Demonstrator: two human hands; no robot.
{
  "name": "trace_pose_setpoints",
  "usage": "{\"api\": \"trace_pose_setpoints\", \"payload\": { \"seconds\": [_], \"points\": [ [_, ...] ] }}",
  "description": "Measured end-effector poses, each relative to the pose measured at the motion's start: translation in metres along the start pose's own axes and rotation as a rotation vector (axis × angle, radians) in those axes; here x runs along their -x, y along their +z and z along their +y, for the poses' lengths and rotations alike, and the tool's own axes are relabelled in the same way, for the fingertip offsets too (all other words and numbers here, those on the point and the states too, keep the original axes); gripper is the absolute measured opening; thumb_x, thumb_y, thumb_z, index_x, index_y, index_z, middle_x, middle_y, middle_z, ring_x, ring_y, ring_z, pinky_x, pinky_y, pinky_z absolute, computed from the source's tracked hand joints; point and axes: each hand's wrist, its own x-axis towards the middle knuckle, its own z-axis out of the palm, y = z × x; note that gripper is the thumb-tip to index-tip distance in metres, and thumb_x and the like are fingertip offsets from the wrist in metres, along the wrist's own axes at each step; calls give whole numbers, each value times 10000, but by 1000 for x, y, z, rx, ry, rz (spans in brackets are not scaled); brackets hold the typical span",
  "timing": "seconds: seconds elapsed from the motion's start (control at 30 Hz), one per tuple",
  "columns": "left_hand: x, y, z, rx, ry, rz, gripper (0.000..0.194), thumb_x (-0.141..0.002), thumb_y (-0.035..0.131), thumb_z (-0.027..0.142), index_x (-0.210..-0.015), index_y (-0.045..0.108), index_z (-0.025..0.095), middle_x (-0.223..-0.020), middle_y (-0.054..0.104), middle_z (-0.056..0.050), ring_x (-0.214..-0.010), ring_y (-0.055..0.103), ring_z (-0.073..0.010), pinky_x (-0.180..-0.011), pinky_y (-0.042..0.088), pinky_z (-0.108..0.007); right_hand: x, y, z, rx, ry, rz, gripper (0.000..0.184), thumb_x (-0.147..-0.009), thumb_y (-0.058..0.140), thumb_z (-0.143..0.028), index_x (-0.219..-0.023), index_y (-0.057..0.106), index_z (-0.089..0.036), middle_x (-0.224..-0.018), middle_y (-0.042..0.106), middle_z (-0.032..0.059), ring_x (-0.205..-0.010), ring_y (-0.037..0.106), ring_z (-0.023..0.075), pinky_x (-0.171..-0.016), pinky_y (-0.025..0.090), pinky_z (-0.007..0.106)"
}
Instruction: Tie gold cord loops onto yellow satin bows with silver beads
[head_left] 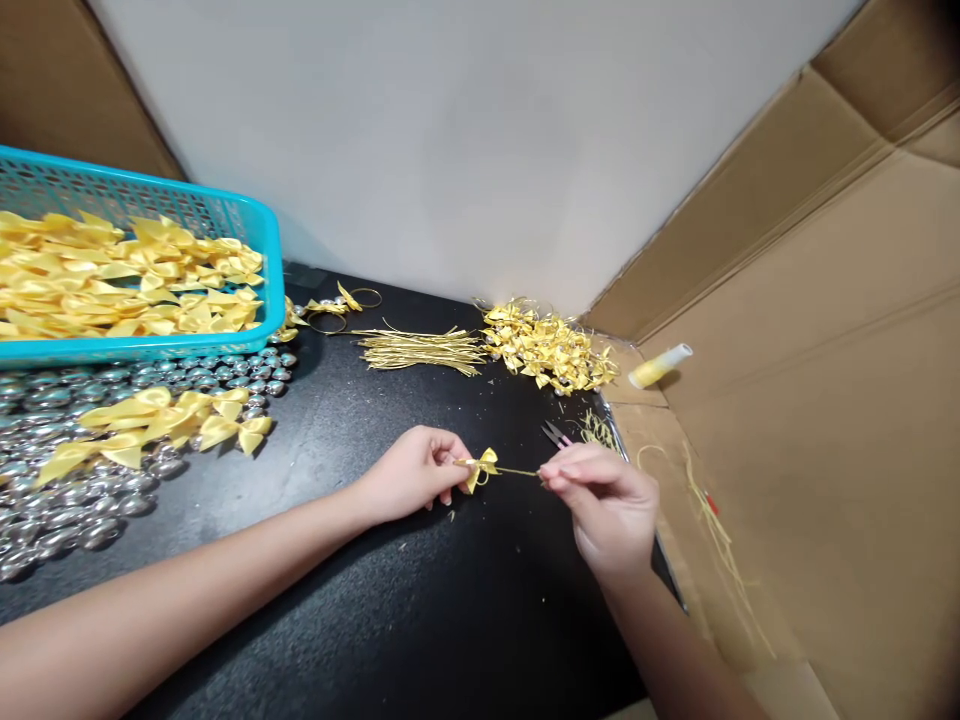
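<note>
Between thumb and fingers, my left hand (420, 472) pinches a small yellow ribbon bow (484, 466) above the black table. A gold cord (517, 471) runs from the bow to the right, pulled straight. Its far end is closed in the fingertips of my right hand (607, 500). A small loop of cord shows at the bow's lower edge. Just behind my right hand lie scissors (555, 434) with their blades showing and the handles mostly hidden. Beside them is a small heap of cord scraps (598, 430).
A blue basket (274, 260) full of yellow bows stands at the left. Silver beads (90, 510) and loose bows (150, 425) lie before it. Farther back are a bundle of gold cords (420, 350) and a pile of finished-looking bows (547, 345). Cardboard (810, 400) borders the right, with a tube (660, 367).
</note>
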Motion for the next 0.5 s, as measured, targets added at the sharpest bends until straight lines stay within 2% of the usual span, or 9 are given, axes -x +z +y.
{"api": "trace_pose_setpoints", "payload": {
  "seconds": [0.27,0.5],
  "points": [
    [0,-2,2,48,33,-53,241,-737,634,386,-744,605,147,-582,588,26,-490,523,-89,-406,399,-166,-5,8,6,-159,253,-3,160,-744,788,-148,-810,760,-291,-785,735,-14,-734,700,126,-690,585,249],
    [-2,-5,0,87,34,-128,310,-741,637,395,-883,670,122,-661,627,1,-528,540,-98,-436,420,-185,-9,8,7,-181,217,-55,189,-777,743,-92,-809,753,-278,-838,722,-21,-819,697,106,-754,574,221]
  ]
}}
